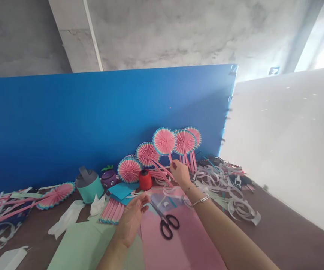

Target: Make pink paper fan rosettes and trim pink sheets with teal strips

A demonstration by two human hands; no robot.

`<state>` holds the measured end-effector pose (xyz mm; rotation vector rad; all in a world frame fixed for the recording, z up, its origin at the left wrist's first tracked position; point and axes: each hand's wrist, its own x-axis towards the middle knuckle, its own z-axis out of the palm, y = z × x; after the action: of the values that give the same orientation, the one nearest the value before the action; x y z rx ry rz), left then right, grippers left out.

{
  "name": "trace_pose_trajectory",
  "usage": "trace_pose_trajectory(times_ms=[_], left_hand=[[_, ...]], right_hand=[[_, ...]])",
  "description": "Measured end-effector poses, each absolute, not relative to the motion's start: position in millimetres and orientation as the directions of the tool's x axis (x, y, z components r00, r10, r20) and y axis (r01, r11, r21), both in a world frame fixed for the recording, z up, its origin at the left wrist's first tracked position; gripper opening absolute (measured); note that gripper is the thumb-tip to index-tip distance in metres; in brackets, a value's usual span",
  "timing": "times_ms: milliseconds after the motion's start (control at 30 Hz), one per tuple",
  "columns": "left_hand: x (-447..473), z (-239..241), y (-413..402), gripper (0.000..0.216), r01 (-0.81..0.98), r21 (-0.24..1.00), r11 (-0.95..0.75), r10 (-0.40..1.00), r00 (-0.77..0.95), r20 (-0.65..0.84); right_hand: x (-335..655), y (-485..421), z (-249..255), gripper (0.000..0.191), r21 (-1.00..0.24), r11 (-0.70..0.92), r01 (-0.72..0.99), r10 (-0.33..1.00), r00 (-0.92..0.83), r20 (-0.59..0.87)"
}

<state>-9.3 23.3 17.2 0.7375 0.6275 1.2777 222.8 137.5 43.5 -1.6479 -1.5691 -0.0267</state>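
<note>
My right hand (180,173) reaches forward to the blue partition and pinches the stem of a pink pleated paper fan (164,141) with a teal rim. More such fans (184,141) lean against the partition beside it. My left hand (133,219) hovers nearer to me, fingers loosely curled, holding nothing I can make out. Black-handled scissors (166,222) lie on a pink paper sheet (184,243) between my hands. A folded pink pleated strip (111,211) lies just left of my left hand.
A red thread spool (145,179), a purple toy (109,177) and a teal roll (89,185) stand by the blue partition (66,120). White paper strip curls (229,187) pile at the right. A green sheet (83,247), another fan (56,193) and scraps lie left.
</note>
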Motion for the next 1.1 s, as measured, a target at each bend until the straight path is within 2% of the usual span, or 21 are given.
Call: trace_pose_trajectory(times_ms=[267,1100], left_hand=[[-10.2,13.0,23.7,0.038,-0.606,0.782,0.143,0.98,0.196,-0.028],[-6.7,21.1,20.4,0.04,-0.601,0.779,0.179,0.979,0.188,-0.079]], right_hand=[[220.6,147.8,19.6,0.018,-0.539,0.01,0.843,0.869,0.259,0.422],[225.8,135.5,22.2,0.022,-0.499,-0.029,0.866,0.919,0.219,0.327]])
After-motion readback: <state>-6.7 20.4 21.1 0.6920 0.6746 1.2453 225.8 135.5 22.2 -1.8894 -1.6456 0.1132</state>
